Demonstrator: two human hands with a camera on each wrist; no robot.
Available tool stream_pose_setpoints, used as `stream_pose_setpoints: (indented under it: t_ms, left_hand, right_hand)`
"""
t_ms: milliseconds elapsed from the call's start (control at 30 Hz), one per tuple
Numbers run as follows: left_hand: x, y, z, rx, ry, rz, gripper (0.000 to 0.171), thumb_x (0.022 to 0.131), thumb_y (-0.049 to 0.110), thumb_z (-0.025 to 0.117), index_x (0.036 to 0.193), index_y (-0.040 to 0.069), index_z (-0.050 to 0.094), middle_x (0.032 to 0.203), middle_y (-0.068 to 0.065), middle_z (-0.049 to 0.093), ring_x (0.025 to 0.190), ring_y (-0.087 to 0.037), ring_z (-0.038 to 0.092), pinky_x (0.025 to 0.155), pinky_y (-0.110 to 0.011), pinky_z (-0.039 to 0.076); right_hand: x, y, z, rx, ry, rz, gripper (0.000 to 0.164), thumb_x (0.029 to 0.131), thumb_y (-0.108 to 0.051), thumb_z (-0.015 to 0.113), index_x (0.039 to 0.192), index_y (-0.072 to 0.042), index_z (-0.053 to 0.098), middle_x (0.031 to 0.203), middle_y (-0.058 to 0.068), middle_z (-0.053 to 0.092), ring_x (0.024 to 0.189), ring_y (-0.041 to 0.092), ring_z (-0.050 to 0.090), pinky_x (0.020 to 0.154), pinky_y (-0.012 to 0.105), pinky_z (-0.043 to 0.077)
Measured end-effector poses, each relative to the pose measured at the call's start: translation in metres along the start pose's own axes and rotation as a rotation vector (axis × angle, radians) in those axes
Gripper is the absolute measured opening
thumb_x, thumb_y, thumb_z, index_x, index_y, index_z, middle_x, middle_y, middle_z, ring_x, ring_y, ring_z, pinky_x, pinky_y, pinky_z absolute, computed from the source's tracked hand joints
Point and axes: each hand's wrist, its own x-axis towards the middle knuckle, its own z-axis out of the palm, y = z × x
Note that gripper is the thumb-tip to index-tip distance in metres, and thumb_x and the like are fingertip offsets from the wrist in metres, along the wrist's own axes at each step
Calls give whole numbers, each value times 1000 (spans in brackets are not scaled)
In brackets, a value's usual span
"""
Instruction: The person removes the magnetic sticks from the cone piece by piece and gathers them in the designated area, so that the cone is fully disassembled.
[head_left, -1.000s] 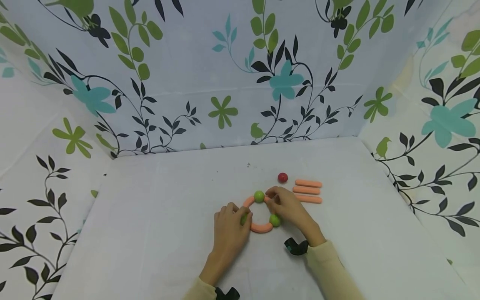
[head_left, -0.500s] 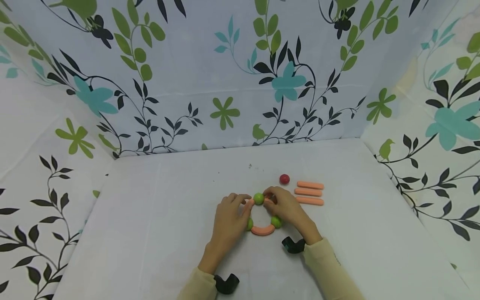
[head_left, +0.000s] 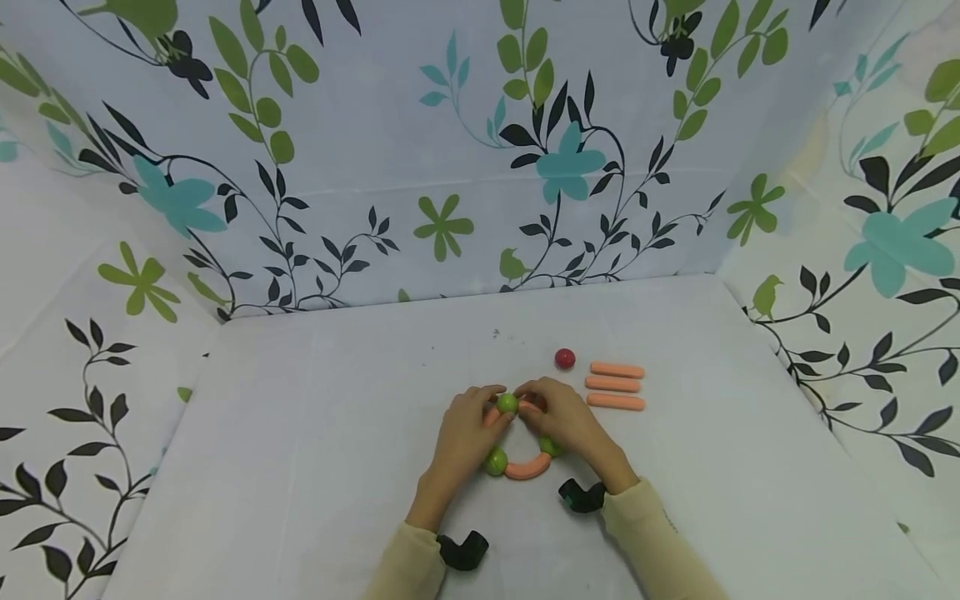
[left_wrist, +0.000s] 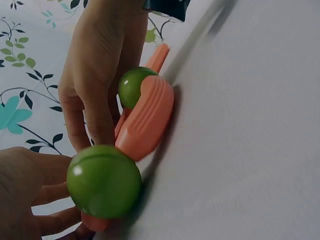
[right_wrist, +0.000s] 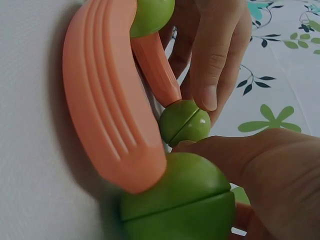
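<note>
On the white table lies a ring of curved orange pieces and green balls. My left hand reaches round its left side and pinches the far green ball with thumb and fingertips. Just right of that ball, my right hand grips a curved orange piece, partly hidden by the fingers. In the right wrist view, the right thumb is right at the far ball. Another green ball and the near curved orange piece meet end to end. A third green ball is partly covered by my right hand.
Behind my right hand, three straight orange sticks lie side by side, with a red ball to their left. Black wrist devices are on both arms. Leaf-patterned cloth stands behind and beside the table.
My left hand has gone from the left green ball up along the ring to the far ball. Both hands are now closer together, and the far ball has shifted slightly toward me.
</note>
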Motion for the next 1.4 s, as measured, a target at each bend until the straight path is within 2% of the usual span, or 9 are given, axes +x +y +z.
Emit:
stream_pose_setpoints:
  t_ms: [233,567,667,900,1067,1267,1400]
  left_hand:
    - [5,-16,7,-21,16,44,40,95,35,76,131,18,72,120,-5,73,107,-25,63,93,-48,49]
    - [3,-37,13,-75,19,107,40,95,40,75,130,21,72,110,4,71,88,-11,48,80,-27,40]
    - [3,-39,14,-66,36,122,39,95,41,74,129,21,72,109,5,71,86,-9,48,78,-26,41]
    - [1,-41,13,-63,43,101,37,95,42,74,128,24,72,104,6,69,85,-9,47,76,-25,40]
    - [2,-42,13,-58,52,111,36,95,40,75,127,24,73,100,7,68,83,-8,45,75,-25,39]
    - [6,-40,13,-64,53,135,37,94,41,76,127,24,73,103,7,69,84,-9,46,76,-25,40]
    - [6,-38,12,-61,53,129,36,94,40,77,126,24,73,104,7,70,84,-8,46,75,-25,39]
  right_hand:
    - [1,-3,0,-5,12,-9,23,97,-18,74,119,-12,75,108,4,72,88,13,59,79,33,51]
    - [-1,-1,7,-10,-2,24,23,96,-19,75,119,-16,76,109,1,72,88,12,58,77,30,50]
    - [-1,-2,8,-14,-2,32,22,97,-20,75,119,-16,76,109,0,72,87,11,57,77,30,49]
    - [0,-3,12,-30,9,29,20,96,-19,75,116,-16,76,106,-1,71,85,10,55,75,29,47]
    - [1,0,15,-59,19,19,20,97,-19,74,117,-15,76,106,-1,70,86,10,54,75,29,46]
    - [1,-1,12,-72,34,4,20,97,-16,74,117,-13,75,106,1,70,87,13,54,77,31,46]
    - [1,-2,10,-79,34,0,20,97,-16,73,117,-14,75,109,3,70,91,13,56,79,32,48]
